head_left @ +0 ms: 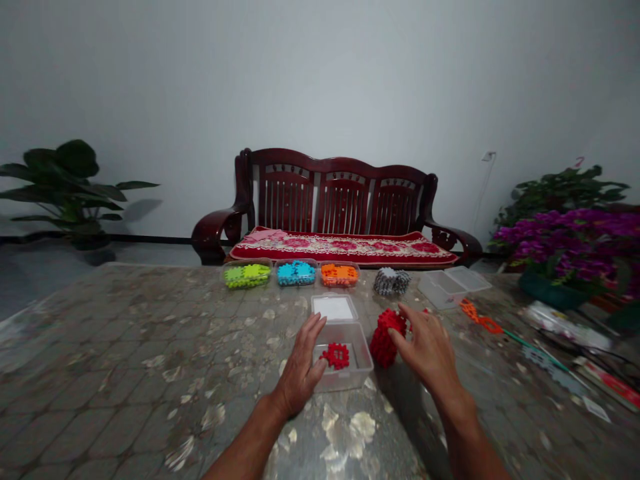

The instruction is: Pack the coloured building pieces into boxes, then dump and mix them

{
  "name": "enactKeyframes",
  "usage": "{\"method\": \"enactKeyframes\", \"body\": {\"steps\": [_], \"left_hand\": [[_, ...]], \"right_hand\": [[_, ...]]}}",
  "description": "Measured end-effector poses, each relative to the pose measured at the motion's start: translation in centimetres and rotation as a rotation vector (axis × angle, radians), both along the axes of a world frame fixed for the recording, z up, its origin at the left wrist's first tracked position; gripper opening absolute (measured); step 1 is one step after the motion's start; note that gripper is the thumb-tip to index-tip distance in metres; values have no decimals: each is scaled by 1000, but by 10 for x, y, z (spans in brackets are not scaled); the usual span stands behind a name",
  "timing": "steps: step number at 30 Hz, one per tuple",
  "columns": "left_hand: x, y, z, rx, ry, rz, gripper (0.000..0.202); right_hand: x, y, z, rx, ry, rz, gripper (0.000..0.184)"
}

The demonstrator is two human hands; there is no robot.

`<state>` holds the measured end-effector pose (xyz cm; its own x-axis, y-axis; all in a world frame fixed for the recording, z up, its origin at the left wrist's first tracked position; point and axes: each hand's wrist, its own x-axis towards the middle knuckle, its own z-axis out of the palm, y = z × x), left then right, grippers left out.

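Note:
A clear plastic box (361, 369) sits open on the table in front of me, its white-lined lid (333, 309) flipped back. A few red interlocking pieces (336, 355) lie inside it. My left hand (301, 368) rests against the box's left side, fingers stretched out and slightly apart, holding nothing. Just right of the box stands a pile of joined red pieces (384, 339). My right hand (426, 345) lies over the right side of that pile, fingers spread and touching it.
Along the table's far edge stand trays of green pieces (247, 275), blue pieces (296, 273) and orange pieces (339, 274), then a grey-and-white cluster (392, 281) and an open empty box (453, 285). Orange pieces (479, 317) and clutter lie right. A wooden bench (336, 210) and plants stand behind.

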<state>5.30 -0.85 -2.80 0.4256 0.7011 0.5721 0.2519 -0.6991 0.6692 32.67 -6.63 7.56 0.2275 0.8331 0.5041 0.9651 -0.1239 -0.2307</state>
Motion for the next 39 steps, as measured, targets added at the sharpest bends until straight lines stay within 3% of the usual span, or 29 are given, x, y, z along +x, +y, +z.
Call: {"method": "enactKeyframes", "body": {"steps": [7, 10, 15, 21, 24, 28, 32, 39], "left_hand": [[0, -2, 4, -9, -8, -2, 60], [0, -3, 5, -11, -6, -3, 60], [1, -3, 4, -4, -23, 5, 63], [2, -2, 2, -9, -37, 2, 67], [2, -2, 0, -9, -39, 10, 68], [2, -1, -1, 2, -34, 14, 68], [1, -1, 0, -3, -31, 8, 68], [0, -2, 0, -37, -35, -6, 66]], "right_hand": [[-2, -3, 4, 68, 69, 63, 57], [-15, -6, 6, 86, 115, 201, 58], [-50, -10, 6, -50, 125, 459, 62], [-80, 5, 8, -172, 145, 619, 60], [-83, 14, 3, -136, 156, 677, 58], [-71, 17, -6, 17, 205, 601, 51], [-45, 13, -4, 124, 231, 404, 40], [-3, 7, 0, 60, 92, 78, 49]]}}
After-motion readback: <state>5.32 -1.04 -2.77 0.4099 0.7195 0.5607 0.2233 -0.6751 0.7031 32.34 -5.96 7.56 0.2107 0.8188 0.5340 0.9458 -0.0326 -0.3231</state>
